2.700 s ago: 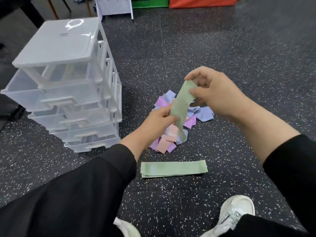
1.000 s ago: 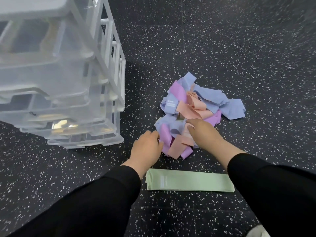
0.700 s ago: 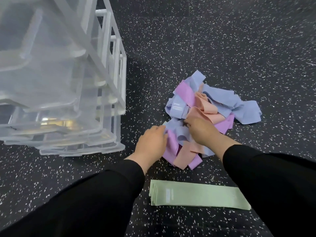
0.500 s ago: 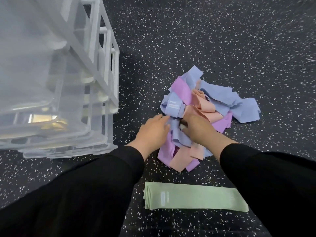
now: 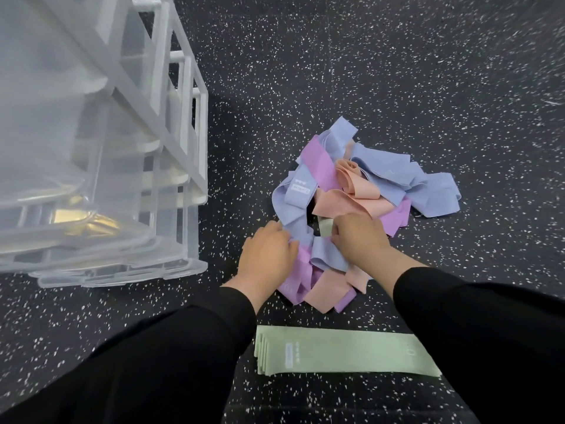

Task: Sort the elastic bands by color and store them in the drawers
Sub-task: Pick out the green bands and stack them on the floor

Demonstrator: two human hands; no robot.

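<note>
A clear plastic drawer unit (image 5: 101, 166) with a white frame stands on the dark speckled floor (image 5: 397, 71), well to the left of the heap of elastic bands (image 5: 360, 206), its lower drawers pulled partly out and something yellowish showing dimly through one of them. Right of the drawer unit, the left hand (image 5: 266, 255) rests palm down on the near left edge of the heap, fingers curled over a blue band and a purple one beneath it; whether it actually grips either one cannot be told from this angle. The heap itself is a loose tangle of blue, purple and peach bands, with a blue band bearing a small white label on its left side and a rolled peach band near its middle. Just right of the left hand, the right hand (image 5: 363, 243) reaches into the near middle of the heap, its fingertips closed on the end of a pale green band (image 5: 326, 227) that pokes up from under the peach ones. On the near side of the heap, apart from it, a flat stack of green bands (image 5: 345, 354) lies neatly squared on the floor, between the two black sleeves.
</note>
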